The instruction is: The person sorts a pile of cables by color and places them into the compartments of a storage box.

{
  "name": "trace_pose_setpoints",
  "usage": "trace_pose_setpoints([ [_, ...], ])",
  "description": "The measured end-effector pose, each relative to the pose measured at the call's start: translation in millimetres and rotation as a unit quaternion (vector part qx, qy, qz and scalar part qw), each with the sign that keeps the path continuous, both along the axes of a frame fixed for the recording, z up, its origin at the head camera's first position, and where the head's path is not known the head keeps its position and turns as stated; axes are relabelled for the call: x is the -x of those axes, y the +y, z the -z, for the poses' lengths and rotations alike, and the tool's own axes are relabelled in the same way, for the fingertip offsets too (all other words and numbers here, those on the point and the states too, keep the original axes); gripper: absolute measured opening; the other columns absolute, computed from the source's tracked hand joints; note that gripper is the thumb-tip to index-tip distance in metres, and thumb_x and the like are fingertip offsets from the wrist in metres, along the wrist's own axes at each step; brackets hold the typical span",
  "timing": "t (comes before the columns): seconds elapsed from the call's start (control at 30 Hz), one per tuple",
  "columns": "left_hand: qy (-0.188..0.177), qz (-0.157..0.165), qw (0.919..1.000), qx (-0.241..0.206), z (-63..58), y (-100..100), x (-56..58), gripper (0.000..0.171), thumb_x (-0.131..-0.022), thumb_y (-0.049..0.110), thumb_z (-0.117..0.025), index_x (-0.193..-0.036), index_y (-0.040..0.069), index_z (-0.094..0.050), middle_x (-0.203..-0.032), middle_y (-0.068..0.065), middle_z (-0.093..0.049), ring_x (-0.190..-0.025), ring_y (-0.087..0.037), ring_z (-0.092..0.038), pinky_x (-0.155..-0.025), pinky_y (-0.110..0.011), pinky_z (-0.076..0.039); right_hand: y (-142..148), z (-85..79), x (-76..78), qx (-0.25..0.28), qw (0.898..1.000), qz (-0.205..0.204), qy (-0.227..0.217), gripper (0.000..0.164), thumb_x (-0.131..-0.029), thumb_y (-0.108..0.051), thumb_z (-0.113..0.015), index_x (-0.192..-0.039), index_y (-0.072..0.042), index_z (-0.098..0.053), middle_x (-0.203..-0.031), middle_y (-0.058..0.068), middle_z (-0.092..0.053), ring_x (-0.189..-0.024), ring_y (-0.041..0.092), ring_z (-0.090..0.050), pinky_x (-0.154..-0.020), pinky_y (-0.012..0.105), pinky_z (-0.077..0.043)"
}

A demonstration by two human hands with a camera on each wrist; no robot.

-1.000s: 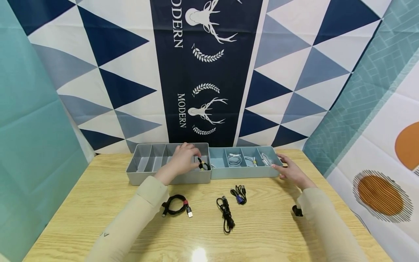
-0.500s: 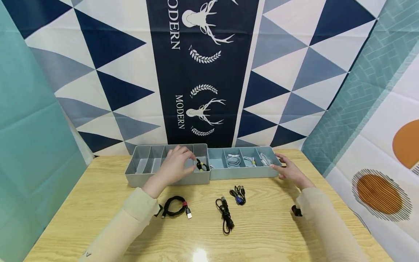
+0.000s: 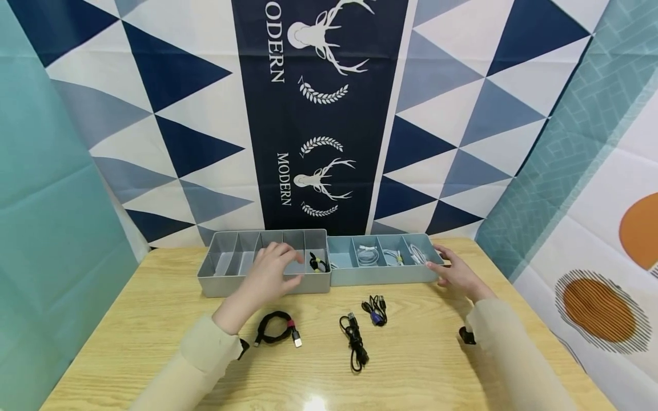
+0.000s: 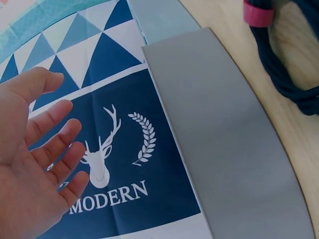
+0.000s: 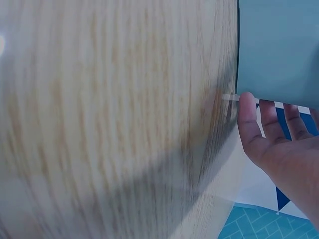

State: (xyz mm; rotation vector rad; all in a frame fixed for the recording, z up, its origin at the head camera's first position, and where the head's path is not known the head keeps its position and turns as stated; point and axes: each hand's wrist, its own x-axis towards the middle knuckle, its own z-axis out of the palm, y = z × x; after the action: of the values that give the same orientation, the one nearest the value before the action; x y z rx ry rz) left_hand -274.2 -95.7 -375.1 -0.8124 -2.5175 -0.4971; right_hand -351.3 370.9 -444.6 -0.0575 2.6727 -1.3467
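My left hand (image 3: 269, 273) hovers over the front of the grey divided box (image 3: 216, 285) with relaxed, spread fingers and nothing in them. In the left wrist view its palm and separated fingers show beside the box's grey side. A small black cable with yellow bits (image 3: 317, 264) lies in that box's rightmost compartment. My right hand (image 3: 458, 275) rests at the right end of the light blue divided box (image 3: 385, 277). Its thumb and fingertips touch the end wall in the right wrist view. White coiled cables (image 3: 367, 257) sit in several blue compartments.
On the wooden table (image 3: 411, 354) lie a coiled black cable with a red tie (image 3: 275, 328), a bundled black cable (image 3: 354, 342) and a black cable with a blue connector (image 3: 377, 311). A patterned cloth (image 3: 319, 114) hangs right behind the boxes.
My left hand has drawn back leftward and toward me from the grey box's right compartment, leaving the black cable with yellow bits there. The right hand has stayed at the blue box's end.
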Motion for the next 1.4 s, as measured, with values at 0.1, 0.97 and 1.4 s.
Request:
trace_pose_setpoints([
  [0.1,0.002,0.002,1.0,-0.005,3.1,-2,-6.1,0.023,-0.078,0.025,-0.076,-0.097,0.017,-0.067,-0.102,0.002,-0.062,-0.099,-0.022,-0.052,-0.085,-0.041,-0.042,-1,0.3,0.2,-0.001,1.0,0.003,-0.004,0.084,-0.092,-0.044,-0.058,-0.153,-0.015,-0.008,-0.149,0.033,-0.011,-0.113,0.038,-0.042,-0.073,0.035,-0.053],
  [0.97,-0.05,-0.024,0.9978,-0.034,38.7,-23,-31.6,0.032,-0.077,0.025,-0.076,-0.105,0.012,-0.066,-0.106,-0.001,-0.062,-0.105,-0.024,-0.052,-0.094,-0.047,-0.04,-1,-3.5,-1.7,-0.003,1.0,-0.004,-0.016,0.086,-0.092,-0.045,-0.056,-0.153,-0.016,-0.003,-0.151,0.031,-0.007,-0.113,0.037,-0.04,-0.072,0.035,-0.05],
  [1.4,-0.07,-0.028,0.9971,-0.011,60.9,-37,-30.6,0.033,-0.077,0.025,-0.077,-0.105,0.011,-0.067,-0.106,-0.002,-0.063,-0.103,-0.024,-0.053,-0.091,-0.045,-0.04,-3,-5.6,-2.5,-0.006,1.0,-0.003,-0.026,0.089,-0.09,-0.05,-0.056,-0.153,-0.018,-0.002,-0.151,0.032,-0.005,-0.12,0.041,-0.034,-0.08,0.037,-0.049],
])
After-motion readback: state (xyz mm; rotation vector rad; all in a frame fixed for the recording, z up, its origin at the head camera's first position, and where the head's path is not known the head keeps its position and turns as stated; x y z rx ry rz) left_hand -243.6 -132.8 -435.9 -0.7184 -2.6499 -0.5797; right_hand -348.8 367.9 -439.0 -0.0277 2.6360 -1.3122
